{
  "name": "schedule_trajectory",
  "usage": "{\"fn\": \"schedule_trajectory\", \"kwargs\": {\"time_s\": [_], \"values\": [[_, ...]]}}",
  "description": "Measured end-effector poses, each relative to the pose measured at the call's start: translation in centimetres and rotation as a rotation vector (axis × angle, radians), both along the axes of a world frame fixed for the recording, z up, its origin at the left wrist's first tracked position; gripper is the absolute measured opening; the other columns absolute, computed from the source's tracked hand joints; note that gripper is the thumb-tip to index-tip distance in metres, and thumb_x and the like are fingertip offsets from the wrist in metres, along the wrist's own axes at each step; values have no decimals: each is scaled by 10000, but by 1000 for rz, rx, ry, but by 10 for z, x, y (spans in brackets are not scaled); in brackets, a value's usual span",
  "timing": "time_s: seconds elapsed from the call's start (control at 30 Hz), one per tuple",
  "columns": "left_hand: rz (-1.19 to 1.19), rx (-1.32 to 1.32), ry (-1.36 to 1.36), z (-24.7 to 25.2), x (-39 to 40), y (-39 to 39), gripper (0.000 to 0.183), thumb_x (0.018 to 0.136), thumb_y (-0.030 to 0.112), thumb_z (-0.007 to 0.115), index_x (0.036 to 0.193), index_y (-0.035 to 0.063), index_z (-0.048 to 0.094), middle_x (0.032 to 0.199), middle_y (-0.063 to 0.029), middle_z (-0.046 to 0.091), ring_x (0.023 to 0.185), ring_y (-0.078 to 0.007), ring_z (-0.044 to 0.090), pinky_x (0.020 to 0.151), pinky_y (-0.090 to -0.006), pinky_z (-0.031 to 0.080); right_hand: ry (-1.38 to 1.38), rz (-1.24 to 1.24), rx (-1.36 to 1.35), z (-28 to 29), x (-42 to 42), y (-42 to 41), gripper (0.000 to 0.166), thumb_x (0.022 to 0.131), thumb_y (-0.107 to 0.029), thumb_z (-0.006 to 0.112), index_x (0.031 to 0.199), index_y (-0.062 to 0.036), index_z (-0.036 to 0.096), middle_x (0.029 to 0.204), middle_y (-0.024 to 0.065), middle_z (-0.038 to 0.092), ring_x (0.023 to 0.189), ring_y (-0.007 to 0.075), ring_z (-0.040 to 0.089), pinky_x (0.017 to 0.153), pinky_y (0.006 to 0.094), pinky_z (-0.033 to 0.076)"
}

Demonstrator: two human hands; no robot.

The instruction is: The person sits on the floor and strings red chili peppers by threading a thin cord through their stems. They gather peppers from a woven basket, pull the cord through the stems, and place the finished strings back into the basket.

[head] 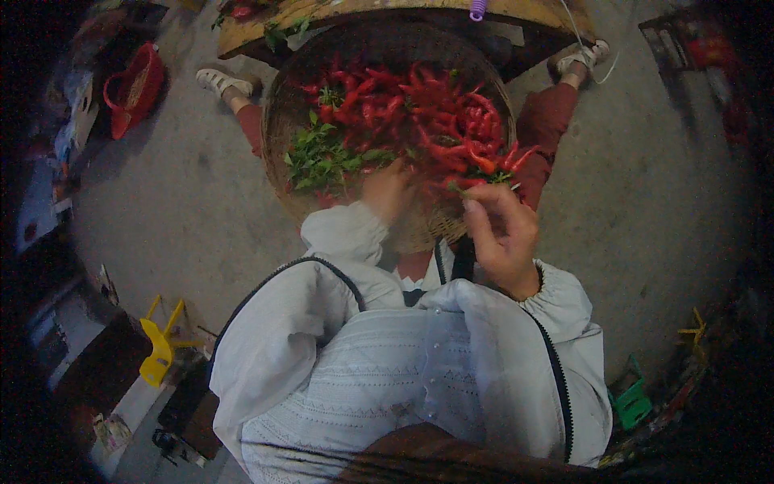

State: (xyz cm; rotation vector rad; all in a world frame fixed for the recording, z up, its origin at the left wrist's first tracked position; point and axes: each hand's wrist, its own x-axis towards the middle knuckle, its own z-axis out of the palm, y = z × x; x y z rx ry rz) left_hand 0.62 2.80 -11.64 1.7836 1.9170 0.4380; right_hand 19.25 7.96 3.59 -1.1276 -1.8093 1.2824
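A round wicker basket [284,199] rests between the person's legs. Many red chili peppers [369,103] fill its far and right parts, and a heap of green leafy sprigs [320,157] lies at its left. My right hand [508,233], at the basket's near right rim, pinches a small green stem [458,188] between thumb and forefinger. Just beyond its knuckles, a cluster of chilies with green stalks [499,175] overlaps the rim. Motion blurs my left hand [390,190], low over the near part of the basket by the leaves; whether it holds anything is unclear.
A worn wooden table [375,11] borders the basket's far side, with a purple coiled cord [478,9] at its edge. On the concrete floor [187,199] stand a red basket [138,91] at far left, a yellow stool [156,351] and a green stool [632,399].
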Motion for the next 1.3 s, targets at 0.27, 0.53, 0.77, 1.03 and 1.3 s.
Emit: {"fn": "schedule_trajectory", "kwargs": {"time_s": [0.27,0.53,0.77,1.03,1.3], "values": [[512,227,-786,59,-32,-8,79,879,57,631,902,-14,657,986,-99,689,935,-185,628,859,-313,474,26,-8,-48,-8,1,0,78,835,-7,611,912,-14,613,678,99,626,560,186,627,505,291,450],[709,-106,-1113,49,-17,-39,224,962,228,540,964,16,611,717,-40,613,642,-89,556,578,-209,434,-1,104,47,-7,-7,0,85,833,-29,621,918,-22,616,717,127,638,625,255,656,551,328,480],[638,-337,-1155,74,-7,-39,243,954,258,514,1041,75,648,858,10,621,673,-54,529,550,-200,404,-83,147,85,-17,-13,-3,80,830,-44,625,908,-34,610,688,145,627,579,289,639,520,371,472],[595,-200,-1166,61,0,-44,185,972,238,505,1020,69,561,737,-1,543,523,-51,398,470,-190,309,-157,228,164,-28,-16,-5,74,836,-77,609,904,-59,585,668,133,616,581,305,630,502,405,465],[663,-238,-1225,90,4,-38,135,896,195,607,989,104,570,820,46,530,677,-31,462,517,-192,343,-188,233,214,-32,-18,-8,67,837,-85,599,900,-62,591,674,136,619,570,300,625,490,397,452]]}}
